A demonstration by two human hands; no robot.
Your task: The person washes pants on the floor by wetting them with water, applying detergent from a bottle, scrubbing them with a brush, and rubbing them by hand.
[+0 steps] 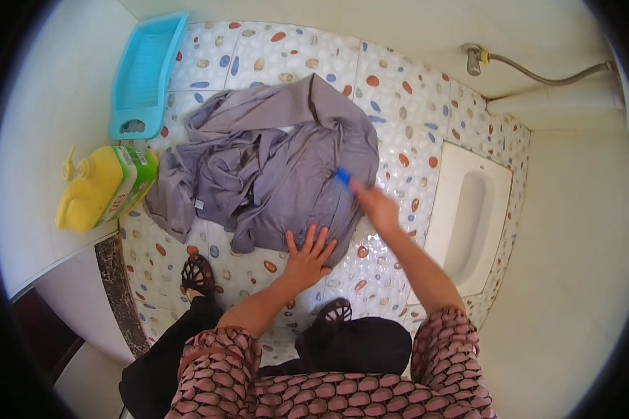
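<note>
Setting: small washroom floor [412, 105], tiled in a pebble pattern of white, orange, blue and tan, bounded by pale walls

Item 1: grey garment [272, 167], crumpled and spread over the middle of the floor, folds bunched toward its left side, a sleeve or flap reaching up toward the far wall

Item 2: left hand [307, 255], fingers spread wide, palm pressed flat on the near edge of the grey garment, holding nothing

Item 3: right hand [374, 202], blurred, closed around a small blue brush [342, 178] whose end touches the garment's right side; only the blue tip shows past the fingers

Item 4: turquoise washboard [147, 73], ribbed, leaning at the far left corner against the wall, apart from the garment

Item 5: yellow detergent jug [94, 188] with a green label, lying on its side on a white ledge at the left, just beside the garment's left edge

Item 6: white squat toilet pan [468, 216], set into the floor at the right, near the right forearm, apart from the garment

Item 7: metal tap with a hose [538, 73], on the far wall at upper right

Item 8: person's dark sandalled feet [199, 276], planted on the tiles either side of the left forearm; patterned pink sleeves and dark trousers at the lower edge
</note>
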